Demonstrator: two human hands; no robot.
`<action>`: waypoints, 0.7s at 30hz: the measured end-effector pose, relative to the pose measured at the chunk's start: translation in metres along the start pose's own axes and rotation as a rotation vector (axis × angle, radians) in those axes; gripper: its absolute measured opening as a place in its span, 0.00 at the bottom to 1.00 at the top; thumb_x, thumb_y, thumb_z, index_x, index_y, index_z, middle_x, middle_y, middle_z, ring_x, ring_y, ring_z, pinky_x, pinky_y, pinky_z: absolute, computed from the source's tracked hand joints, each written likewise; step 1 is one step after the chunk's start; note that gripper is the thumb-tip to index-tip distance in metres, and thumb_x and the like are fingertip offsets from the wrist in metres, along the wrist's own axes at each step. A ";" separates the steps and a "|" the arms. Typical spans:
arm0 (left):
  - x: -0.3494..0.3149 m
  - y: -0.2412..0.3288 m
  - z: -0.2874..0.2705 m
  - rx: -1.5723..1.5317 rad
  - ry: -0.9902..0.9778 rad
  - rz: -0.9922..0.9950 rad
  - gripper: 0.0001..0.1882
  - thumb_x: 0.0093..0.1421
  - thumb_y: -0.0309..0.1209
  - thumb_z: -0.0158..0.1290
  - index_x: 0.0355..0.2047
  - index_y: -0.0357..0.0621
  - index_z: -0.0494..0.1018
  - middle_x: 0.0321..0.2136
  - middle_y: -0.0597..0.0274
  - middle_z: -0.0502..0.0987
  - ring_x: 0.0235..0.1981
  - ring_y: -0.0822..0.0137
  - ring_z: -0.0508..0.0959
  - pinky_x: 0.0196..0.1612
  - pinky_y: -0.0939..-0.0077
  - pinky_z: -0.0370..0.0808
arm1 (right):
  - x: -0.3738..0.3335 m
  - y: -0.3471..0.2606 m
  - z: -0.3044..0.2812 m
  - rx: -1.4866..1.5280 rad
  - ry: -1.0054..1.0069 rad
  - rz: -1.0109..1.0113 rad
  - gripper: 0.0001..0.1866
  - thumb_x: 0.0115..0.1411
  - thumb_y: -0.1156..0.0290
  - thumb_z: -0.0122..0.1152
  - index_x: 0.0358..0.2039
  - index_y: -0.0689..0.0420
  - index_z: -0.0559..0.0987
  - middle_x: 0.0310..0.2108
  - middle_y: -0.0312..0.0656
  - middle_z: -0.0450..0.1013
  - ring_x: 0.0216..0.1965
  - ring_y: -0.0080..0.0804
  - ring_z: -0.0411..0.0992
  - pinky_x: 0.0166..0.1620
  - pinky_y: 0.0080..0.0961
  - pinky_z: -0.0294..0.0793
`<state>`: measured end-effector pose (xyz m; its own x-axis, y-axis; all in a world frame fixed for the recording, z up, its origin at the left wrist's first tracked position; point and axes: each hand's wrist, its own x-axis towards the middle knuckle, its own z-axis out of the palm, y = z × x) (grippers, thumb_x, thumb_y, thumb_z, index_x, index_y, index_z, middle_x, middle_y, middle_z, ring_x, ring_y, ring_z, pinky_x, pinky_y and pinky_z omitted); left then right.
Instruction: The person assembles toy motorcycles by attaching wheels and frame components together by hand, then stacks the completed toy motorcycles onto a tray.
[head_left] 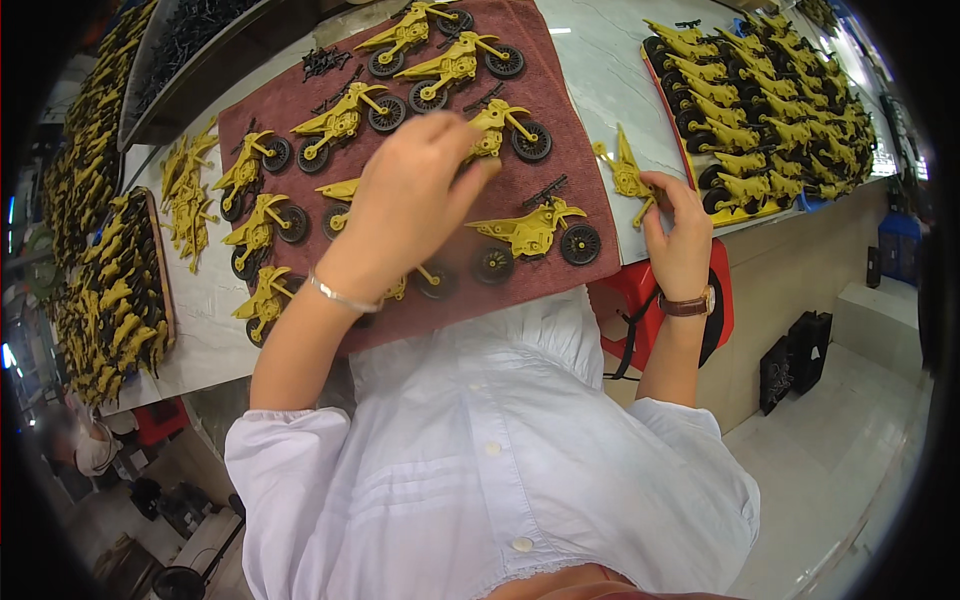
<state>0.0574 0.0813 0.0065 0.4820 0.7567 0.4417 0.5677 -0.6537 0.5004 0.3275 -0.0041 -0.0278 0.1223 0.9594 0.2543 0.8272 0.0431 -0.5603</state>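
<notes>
My right hand, with a watch at the wrist, pinches a yellow toy motorcycle body without wheels at the right edge of the cloth. Over the middle of the maroon cloth is my left hand, blurred by motion, its fingers bent. It is nearest to a yellow toy motorcycle with black wheels and partly covers it. What its fingertips touch is hidden. Another toy motorcycle lies close to me on the cloth. Several more, such as one toy motorcycle, lie in rows around my left hand.
At the right a tray holds many toy motorcycles. Loose yellow bodies lie on the white table left of the cloth. Black small parts form a pile at the back. A red stool stands under the table edge.
</notes>
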 end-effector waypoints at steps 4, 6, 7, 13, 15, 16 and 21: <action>-0.031 0.026 -0.005 0.158 -0.272 -0.028 0.09 0.49 0.30 0.58 0.31 0.40 0.76 0.32 0.59 0.73 0.36 0.59 0.72 0.41 0.67 0.67 | -0.002 0.004 0.002 0.022 0.039 -0.052 0.13 0.50 0.81 0.55 0.38 0.61 0.77 0.41 0.50 0.73 0.39 0.45 0.71 0.44 0.34 0.69; -0.043 0.030 0.003 0.388 -0.174 0.037 0.08 0.48 0.30 0.58 0.29 0.42 0.76 0.35 0.61 0.71 0.39 0.60 0.71 0.43 0.67 0.65 | -0.001 -0.001 0.004 0.006 0.067 -0.049 0.12 0.51 0.79 0.57 0.38 0.61 0.77 0.40 0.50 0.72 0.39 0.45 0.71 0.43 0.34 0.69; -0.048 0.031 0.007 0.415 -0.157 0.047 0.07 0.48 0.30 0.58 0.28 0.43 0.76 0.36 0.62 0.70 0.40 0.60 0.70 0.44 0.66 0.64 | 0.000 -0.004 0.006 -0.008 0.098 -0.045 0.11 0.52 0.76 0.60 0.37 0.61 0.77 0.40 0.50 0.72 0.39 0.45 0.71 0.43 0.34 0.70; -0.047 0.032 0.006 0.291 -0.205 -0.059 0.05 0.49 0.27 0.57 0.27 0.42 0.74 0.37 0.63 0.71 0.40 0.61 0.70 0.43 0.68 0.64 | 0.001 -0.010 0.004 -0.058 0.088 0.146 0.14 0.50 0.73 0.64 0.38 0.62 0.77 0.35 0.47 0.73 0.34 0.41 0.72 0.39 0.31 0.72; -0.046 0.034 0.003 0.190 -0.211 -0.087 0.06 0.50 0.26 0.57 0.29 0.41 0.73 0.36 0.62 0.71 0.39 0.60 0.71 0.42 0.67 0.66 | 0.000 -0.007 0.004 -0.029 0.103 0.143 0.13 0.50 0.73 0.64 0.37 0.62 0.78 0.35 0.47 0.74 0.33 0.39 0.73 0.37 0.29 0.73; -0.046 0.035 0.003 0.090 -0.216 -0.114 0.07 0.50 0.25 0.56 0.31 0.39 0.72 0.36 0.61 0.72 0.38 0.59 0.71 0.41 0.67 0.67 | -0.001 -0.005 0.004 0.000 0.118 0.141 0.13 0.50 0.74 0.64 0.37 0.62 0.78 0.34 0.47 0.74 0.31 0.38 0.73 0.36 0.28 0.73; -0.047 0.041 0.009 -0.280 -0.213 -0.333 0.06 0.55 0.21 0.52 0.34 0.36 0.69 0.30 0.57 0.74 0.32 0.63 0.74 0.36 0.72 0.71 | -0.004 0.000 0.006 0.011 0.169 0.135 0.11 0.51 0.75 0.64 0.36 0.62 0.79 0.35 0.47 0.75 0.30 0.36 0.74 0.36 0.27 0.74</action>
<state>0.0638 0.0189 -0.0008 0.4468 0.8914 0.0760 0.5271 -0.3309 0.7827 0.3236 -0.0060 -0.0339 0.3224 0.8961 0.3049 0.7913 -0.0783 -0.6064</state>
